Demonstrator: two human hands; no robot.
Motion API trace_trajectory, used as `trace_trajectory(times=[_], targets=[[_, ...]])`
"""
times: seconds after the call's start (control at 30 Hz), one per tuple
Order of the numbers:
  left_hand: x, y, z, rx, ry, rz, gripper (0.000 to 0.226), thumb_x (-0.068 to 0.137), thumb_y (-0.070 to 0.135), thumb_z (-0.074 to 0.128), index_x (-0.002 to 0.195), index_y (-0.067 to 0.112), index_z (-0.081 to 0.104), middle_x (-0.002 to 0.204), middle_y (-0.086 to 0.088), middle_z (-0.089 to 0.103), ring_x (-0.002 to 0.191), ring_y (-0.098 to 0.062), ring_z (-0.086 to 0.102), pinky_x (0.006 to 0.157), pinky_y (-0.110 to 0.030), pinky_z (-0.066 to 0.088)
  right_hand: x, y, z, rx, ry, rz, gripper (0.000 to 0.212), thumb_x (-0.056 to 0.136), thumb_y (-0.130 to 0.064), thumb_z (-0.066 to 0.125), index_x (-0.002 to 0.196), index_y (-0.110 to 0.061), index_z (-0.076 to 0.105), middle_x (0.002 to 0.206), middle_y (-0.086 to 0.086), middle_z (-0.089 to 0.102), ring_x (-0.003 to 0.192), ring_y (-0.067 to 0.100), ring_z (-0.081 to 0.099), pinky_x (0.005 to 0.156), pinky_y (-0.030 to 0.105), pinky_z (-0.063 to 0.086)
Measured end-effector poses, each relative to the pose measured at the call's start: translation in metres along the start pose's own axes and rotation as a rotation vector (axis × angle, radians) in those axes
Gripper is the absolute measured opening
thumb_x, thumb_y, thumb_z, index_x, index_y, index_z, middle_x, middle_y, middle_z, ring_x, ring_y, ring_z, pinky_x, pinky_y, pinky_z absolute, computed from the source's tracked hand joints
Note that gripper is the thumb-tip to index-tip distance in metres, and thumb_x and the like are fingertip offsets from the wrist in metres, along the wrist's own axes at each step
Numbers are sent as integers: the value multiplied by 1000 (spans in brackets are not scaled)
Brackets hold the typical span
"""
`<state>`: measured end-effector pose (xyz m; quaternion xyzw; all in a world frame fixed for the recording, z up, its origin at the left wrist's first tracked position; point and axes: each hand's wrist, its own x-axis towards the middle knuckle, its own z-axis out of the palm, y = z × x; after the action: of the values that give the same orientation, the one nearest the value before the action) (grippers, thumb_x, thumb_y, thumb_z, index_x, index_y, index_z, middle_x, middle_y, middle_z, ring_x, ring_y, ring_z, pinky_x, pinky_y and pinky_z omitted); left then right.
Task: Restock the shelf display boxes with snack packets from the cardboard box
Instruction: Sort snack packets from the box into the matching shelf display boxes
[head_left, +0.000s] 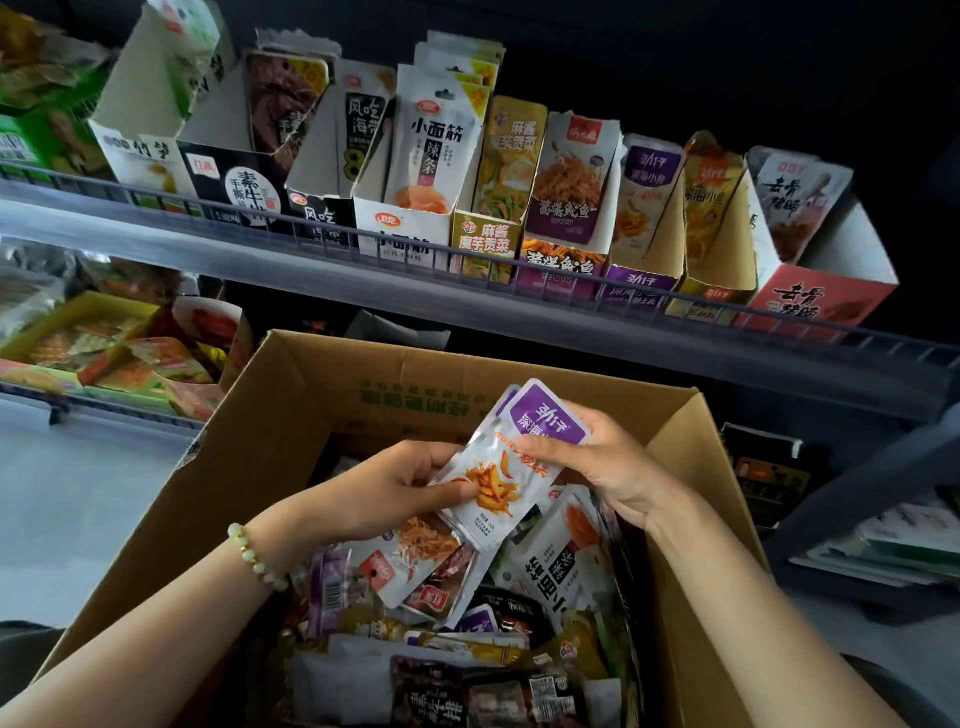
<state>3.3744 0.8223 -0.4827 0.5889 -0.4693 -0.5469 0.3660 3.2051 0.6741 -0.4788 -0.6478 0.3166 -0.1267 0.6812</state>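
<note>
1. As I judge it, the step in hand is gathering: a small stack of purple-topped packets (511, 467) is being squared up over the cardboard box (311, 395) before it goes to the shelf (260, 244).
2. The stack hangs just above the loose packets in the box. It is tilted, with the purple end up and to the right, and at least two packets are fanned at the top.
3. The left hand (395, 483) clamps the lower left corner, with the thumb on the printed face and the other fingers curled underneath.
4. The right hand (608, 467) clamps the upper right, with the thumb (540, 447) pressed just below the purple band and the fingers wrapped behind the top edge.
5. The next move probably goes to the purple display box (641, 283), which is on the shelf above and to the right. Matching packets already stand upright in it.
6. That calls for turning the stack upright with the purple band on top, then sliding it into the narrow slot without buckling the packets already there.
</note>
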Motion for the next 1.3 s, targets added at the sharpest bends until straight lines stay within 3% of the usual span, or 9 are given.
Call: trace_trajectory(times=[0.1, 0.27, 0.47, 0.6, 0.77, 0.93, 1.07, 1.2, 1.3], targets=[[1, 2, 3, -112, 41, 13, 36, 87, 27, 57, 117, 8, 59, 107, -7, 73, 95, -24, 71, 77, -30, 59, -2, -3, 0, 42, 61, -55, 43, 63, -25, 77, 103, -16, 66, 97, 5, 74, 90, 21, 70, 83, 33, 57], [3, 10, 3, -291, 268, 66, 30, 79, 22, 64, 105, 9, 67, 93, -11, 75, 87, -20, 73, 70, -23, 58, -2, -4, -1, 216, 112, -48, 43, 66, -25, 73, 106, -15, 64, 97, 6, 74, 88, 19, 70, 79, 30, 56], [6, 32, 0, -347, 228, 176, 26, 84, 21, 55, 95, 3, 69, 96, -14, 74, 85, -20, 73, 72, -24, 58, -4, -12, -2, 447, 12, 7, 44, 69, -25, 69, 109, -5, 64, 100, 14, 72, 87, 20, 70, 77, 29, 59], [19, 56, -6, -277, 224, 196, 29, 83, 27, 55, 96, 5, 70, 99, -13, 74, 89, -19, 72, 77, -24, 58, -5, -28, -13, 555, 35, -11, 43, 64, -22, 72, 104, -6, 65, 93, 13, 74, 81, 20, 72, 64, 29, 59], [44, 90, -6, -319, 380, 226, 14, 89, 18, 57, 95, 9, 66, 91, -11, 75, 77, -16, 73, 64, -21, 58, -6, -53, -41, 480, 172, -103, 37, 71, -17, 67, 107, -14, 62, 92, 6, 75, 83, 16, 72, 65, 26, 58], [73, 120, 3, -307, 386, 227, 21, 94, 25, 53, 94, 7, 63, 94, -12, 74, 77, -17, 72, 62, -24, 57, -5, -71, -72, 470, 236, -126, 48, 67, -19, 71, 114, -13, 61, 101, 9, 74, 91, 20, 71, 67, 26, 58], [103, 144, 11, -317, 434, 252, 20, 97, 23, 51, 93, 7, 63, 88, -10, 74, 73, -15, 72, 63, -26, 59, 0, -84, -99, 450, 273, -114, 41, 74, -20, 71, 113, -11, 63, 102, 9, 74, 92, 19, 71, 65, 26, 58], [132, 165, 14, -198, 443, 277, 22, 97, 25, 51, 97, 8, 66, 91, -7, 75, 76, -12, 72, 68, -27, 60, 6, -106, -133, 296, 346, -197, 37, 76, -19, 72, 112, -13, 63, 102, 7, 74, 91, 18, 71, 67, 26, 58], [151, 174, 3, 83, 485, 331, 22, 98, 30, 49, 107, 15, 63, 97, -1, 73, 78, -5, 71, 66, -22, 58, 12, -131, -161, 40, 413, -265, 31, 80, -18, 73, 110, -16, 64, 102, 4, 73, 93, 17, 70, 73, 25, 56]])
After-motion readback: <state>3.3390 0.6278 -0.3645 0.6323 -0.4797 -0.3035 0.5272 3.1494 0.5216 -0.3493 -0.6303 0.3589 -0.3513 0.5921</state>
